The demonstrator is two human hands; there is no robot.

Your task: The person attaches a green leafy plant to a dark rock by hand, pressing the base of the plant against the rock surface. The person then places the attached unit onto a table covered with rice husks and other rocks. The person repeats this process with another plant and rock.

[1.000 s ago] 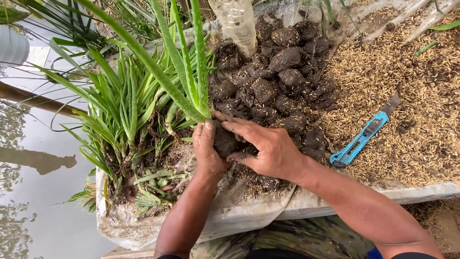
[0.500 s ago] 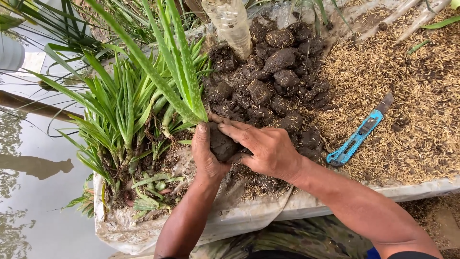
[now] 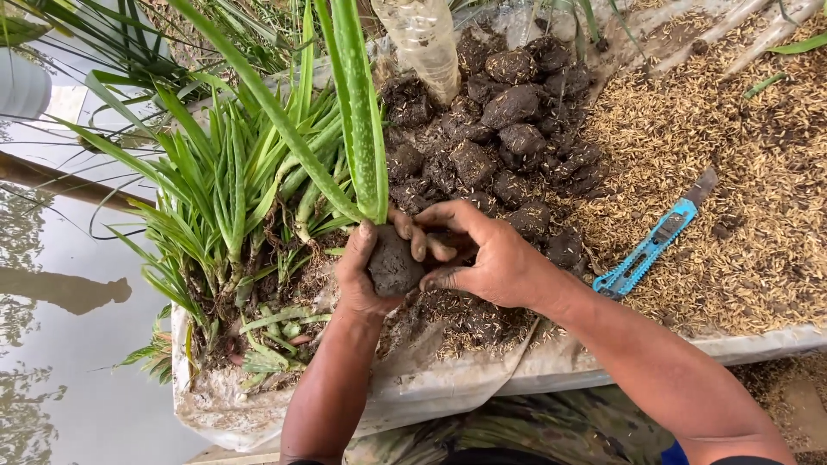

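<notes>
My left hand (image 3: 362, 280) cups a dark ball of soil (image 3: 393, 263) at the base of a tall green aloe plant (image 3: 357, 112) that stands upright out of it. My right hand (image 3: 487, 254) presses on the same soil ball from the right, fingers curled over its top. Both hands are smeared with mud. Just behind them lies a heap of dark soil clods (image 3: 500, 138).
A blue utility knife (image 3: 650, 250) lies on a bed of rice husks (image 3: 732, 172) at the right. A pile of small green plants (image 3: 233, 198) lies at the left on white plastic sheeting (image 3: 448, 387). A clear plastic bottle (image 3: 426, 39) stands behind. Water (image 3: 60, 344) is at far left.
The hands have lifted the soil ball slightly and the right hand's fingers have shifted over its top. The plant now stands more upright.
</notes>
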